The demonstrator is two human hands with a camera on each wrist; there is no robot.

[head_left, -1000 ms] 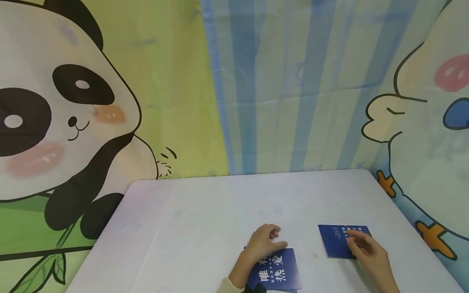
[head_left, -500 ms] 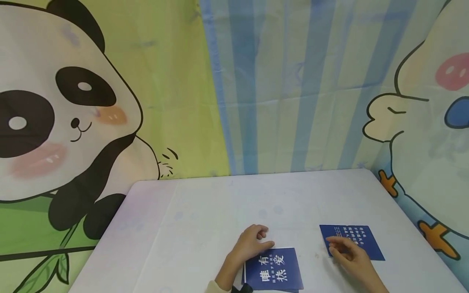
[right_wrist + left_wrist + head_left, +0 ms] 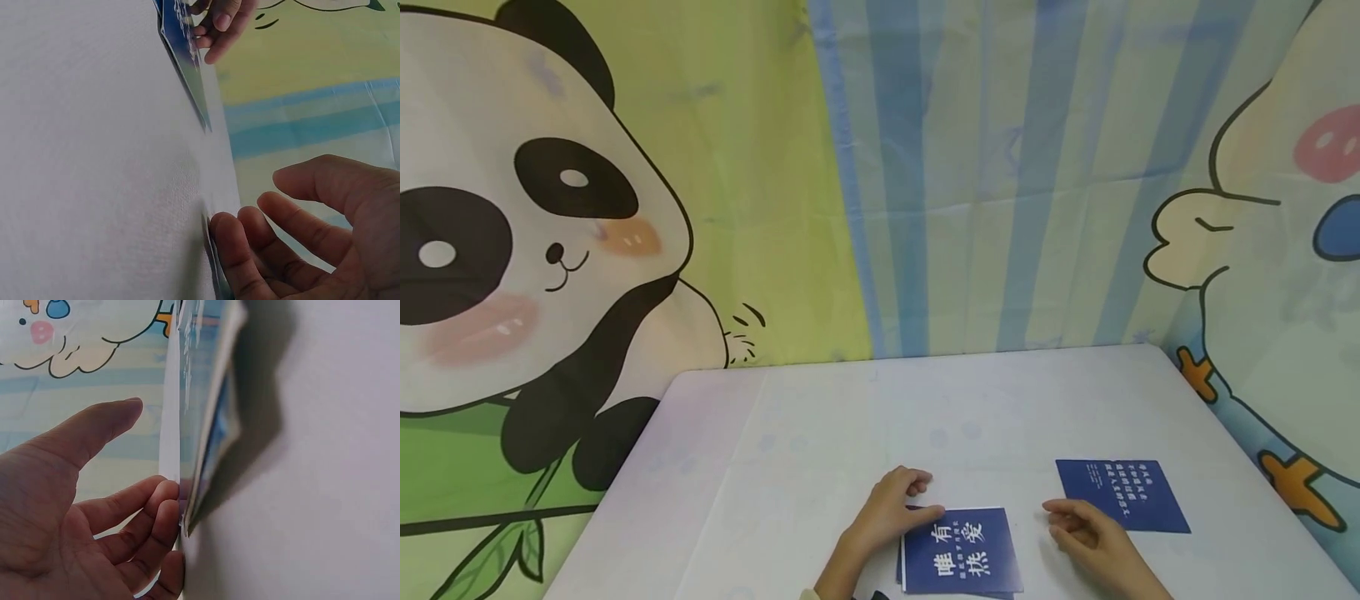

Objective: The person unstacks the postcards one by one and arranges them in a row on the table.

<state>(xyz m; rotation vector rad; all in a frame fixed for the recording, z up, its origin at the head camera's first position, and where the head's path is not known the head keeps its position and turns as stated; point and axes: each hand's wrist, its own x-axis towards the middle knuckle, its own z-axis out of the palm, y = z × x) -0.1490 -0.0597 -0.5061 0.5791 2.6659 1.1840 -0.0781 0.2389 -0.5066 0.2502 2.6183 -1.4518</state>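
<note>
The left hand point(image 3: 891, 510), relaxed, overlaps the stack point(image 3: 966, 554) from ten o'clock. The right hand point(image 3: 1097, 542), fingers slack, masks a corner of the card point(image 3: 1131, 496) at the stack's two o'clock; a panda point(image 3: 568, 250) fills the table's point(image 3: 790, 450) ten.

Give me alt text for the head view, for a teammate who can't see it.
A person's left grip is at the far left corner of overlapping blue cards with white lettering on a pale table. The right grip is close to a separate blue card. Behind is a colorful backdrop with a cartoon panda at left.
</note>
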